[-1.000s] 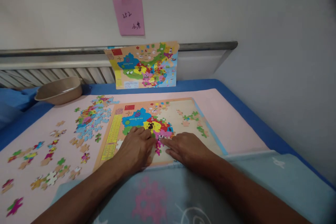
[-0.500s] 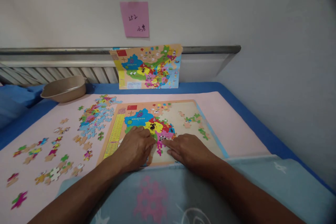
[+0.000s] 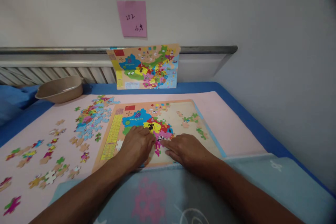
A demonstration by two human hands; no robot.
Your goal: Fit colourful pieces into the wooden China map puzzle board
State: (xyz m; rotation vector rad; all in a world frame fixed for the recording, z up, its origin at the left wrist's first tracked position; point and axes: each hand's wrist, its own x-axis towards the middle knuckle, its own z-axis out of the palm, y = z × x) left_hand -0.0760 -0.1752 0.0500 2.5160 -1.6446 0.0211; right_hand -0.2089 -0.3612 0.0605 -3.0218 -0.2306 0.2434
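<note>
I judge the pink pieces (image 3: 158, 148) light and stiff, tabs fragile, best taken by opposite edges; they lie on the board (image 3: 180, 106), between left hand (image 3: 138, 144) and right hand (image 3: 187, 149). Left curls down, right points in at the panda (image 3: 160, 138), yet with undersides hidden I cannot tell whether either grips a piece. Count: two hands, one board, one map (image 3: 135, 64), one basin (image 3: 61, 91), one note (image 3: 132, 19); loose pieces (image 3: 86, 119) overlap, beyond my tally.

Single head-worn view, from above and behind the hands (image 3: 138, 143), facing forward and down, puzzle board (image 3: 172, 116) near, wall (image 3: 199, 10) beyond.
</note>
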